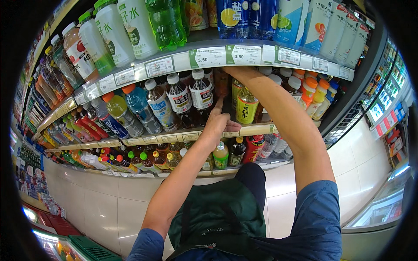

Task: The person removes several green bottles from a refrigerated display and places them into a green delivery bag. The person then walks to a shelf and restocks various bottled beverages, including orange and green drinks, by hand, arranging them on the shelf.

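My left hand (220, 122) is at the front of the middle shelf, in a gap in the bottle row. Its index finger points up and inward, while the other fingers rest by the shelf's price rail (258, 130); nothing shows in its grasp. My right hand (231, 70) reaches deep under the upper shelf, its fingers mostly hidden behind the shelf edge. Just below it stands a dim amber bottle (221, 81). A white-capped oolong tea bottle (201, 93) borders the gap on the left. To the right is a yellow-labelled drink bottle (246, 106), close beside my right forearm.
Above, the upper shelf's price rail (209, 58) curves across, carrying blue bottles (233, 19) and a green bottle (166, 24). Lower down, a bottom shelf holds several drinks, including a green-labelled bottle (220, 156). A black mesh rack side (343, 127) bounds the right. Tiled floor (107, 202) lies below.
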`<state>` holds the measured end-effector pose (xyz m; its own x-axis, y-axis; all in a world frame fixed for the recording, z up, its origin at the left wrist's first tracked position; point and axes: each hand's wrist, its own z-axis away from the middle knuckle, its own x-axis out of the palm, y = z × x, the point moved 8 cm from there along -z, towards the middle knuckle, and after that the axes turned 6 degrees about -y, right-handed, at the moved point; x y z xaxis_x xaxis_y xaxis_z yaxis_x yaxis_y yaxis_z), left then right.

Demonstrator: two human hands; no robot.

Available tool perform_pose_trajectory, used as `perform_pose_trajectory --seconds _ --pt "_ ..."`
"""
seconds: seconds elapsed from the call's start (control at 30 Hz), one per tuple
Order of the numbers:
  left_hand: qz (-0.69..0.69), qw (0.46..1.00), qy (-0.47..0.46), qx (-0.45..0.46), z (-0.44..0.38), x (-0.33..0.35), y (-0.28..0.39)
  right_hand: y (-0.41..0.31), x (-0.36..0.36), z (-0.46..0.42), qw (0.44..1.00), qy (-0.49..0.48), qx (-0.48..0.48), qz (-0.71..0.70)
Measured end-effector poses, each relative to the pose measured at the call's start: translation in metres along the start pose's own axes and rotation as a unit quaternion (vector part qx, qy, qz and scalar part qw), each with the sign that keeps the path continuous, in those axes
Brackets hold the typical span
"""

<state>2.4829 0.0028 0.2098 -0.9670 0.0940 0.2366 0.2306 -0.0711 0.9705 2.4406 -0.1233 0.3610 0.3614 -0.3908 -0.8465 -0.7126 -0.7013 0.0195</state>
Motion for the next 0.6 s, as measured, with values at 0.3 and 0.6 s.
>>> perform_pose_trajectory --seconds 0.3,0.6 --pt "0.020 1.000 0.009 0.010 0.017 0.002 -0.019 0.005 0.016 -0.011 0.997 0.053 0.017 -0.059" --pt "-0.185 0.959 -0.001 0.215 0.090 0.000 0.052 -0.063 -0.019 0.051 0.983 0.036 -0.072 0.164"
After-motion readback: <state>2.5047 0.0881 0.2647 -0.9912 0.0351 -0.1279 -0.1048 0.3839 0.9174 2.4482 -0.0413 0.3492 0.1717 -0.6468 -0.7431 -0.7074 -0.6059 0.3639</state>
